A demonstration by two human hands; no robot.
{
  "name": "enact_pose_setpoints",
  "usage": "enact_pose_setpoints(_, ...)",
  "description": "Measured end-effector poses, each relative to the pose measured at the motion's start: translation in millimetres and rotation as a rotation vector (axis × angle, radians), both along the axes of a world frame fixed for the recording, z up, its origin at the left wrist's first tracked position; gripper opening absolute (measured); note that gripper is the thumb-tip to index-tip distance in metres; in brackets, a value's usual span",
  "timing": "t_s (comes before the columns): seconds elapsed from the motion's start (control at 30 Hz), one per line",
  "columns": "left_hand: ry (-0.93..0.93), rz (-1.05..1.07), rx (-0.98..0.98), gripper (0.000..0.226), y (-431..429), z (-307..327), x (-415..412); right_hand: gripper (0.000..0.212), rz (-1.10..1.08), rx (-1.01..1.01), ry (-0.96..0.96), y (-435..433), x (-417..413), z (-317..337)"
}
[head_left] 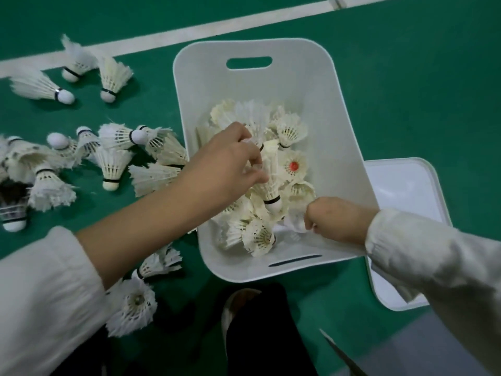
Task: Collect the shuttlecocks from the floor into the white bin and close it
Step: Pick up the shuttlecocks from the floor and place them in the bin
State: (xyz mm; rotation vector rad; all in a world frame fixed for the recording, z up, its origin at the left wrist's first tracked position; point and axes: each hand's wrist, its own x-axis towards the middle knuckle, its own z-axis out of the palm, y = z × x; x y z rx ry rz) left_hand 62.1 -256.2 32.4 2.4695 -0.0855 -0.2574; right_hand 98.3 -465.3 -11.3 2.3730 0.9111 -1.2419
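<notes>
While the left grip (pixel 230 164) pinched a shuttlecock (pixel 269 183) over the white bin (pixel 311 77) and the right grip (pixel 336 221) clenched a second shuttlecock (pixel 295 225), loading seemed midway; floor shuttlecocks (pixel 111 164) needed gathering next.

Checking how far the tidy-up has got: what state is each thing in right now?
White bin: open, partly filled with shuttlecocks.
Lid: off, flat on the floor right of the bin.
Floor shuttlecocks: many uncollected, left of the bin.
Left hand: grips a black-banded shuttlecock over the bin.
Right hand: curled round a second shuttlecock inside the bin.
</notes>
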Motion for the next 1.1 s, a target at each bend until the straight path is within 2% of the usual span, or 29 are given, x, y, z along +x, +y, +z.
enact_pose_setpoints(0.13, -0.006, -0.022, 0.020, 0.025, -1, -2, -3, 0.033, 0.059, -0.032, 0.015, 2, -2, -7)
enact_pose_setpoints(0.27, -0.016, -0.022, 0.017, 0.026, -1, -1, -3, 0.042, 0.079, 0.044, -0.008, 1, 3, 13)
enact_pose_setpoints(0.37, -0.017, -0.028, 0.022, 0.026, 0, -2, -3, 0.034, 0.009, 0.231, -0.131, 1, 12, 44)
enact_pose_setpoints(0.43, -0.019, -0.023, 0.019, 0.026, 0, -1, -2, 0.027, -0.128, 0.469, -0.197, 7, 16, 62)
enact_pose_setpoints(0.5, -0.027, -0.010, 0.012, 0.025, -3, 0, -1, 0.028, -0.294, 0.688, -0.130, 15, 14, 74)
enact_pose_setpoints(0.57, -0.029, -0.004, -0.001, 0.025, -5, 1, 0, 0.035, -0.385, 0.762, -0.043, 25, 9, 75)
enact_pose_setpoints(0.8, -0.053, 0.014, -0.055, 0.022, -3, 8, 1, 0.051, -0.398, 0.865, -0.127, 42, 9, 64)
enact_pose_setpoints(1.0, -0.045, 0.004, -0.028, 0.032, 3, 18, 3, 0.019, -0.369, 0.740, -0.150, 27, 15, 76)
enact_pose_setpoints(1.1, -0.031, 0.072, -0.006, 0.022, 16, 24, 4, 0.007, -0.273, 0.640, -0.148, 5, 12, 71)
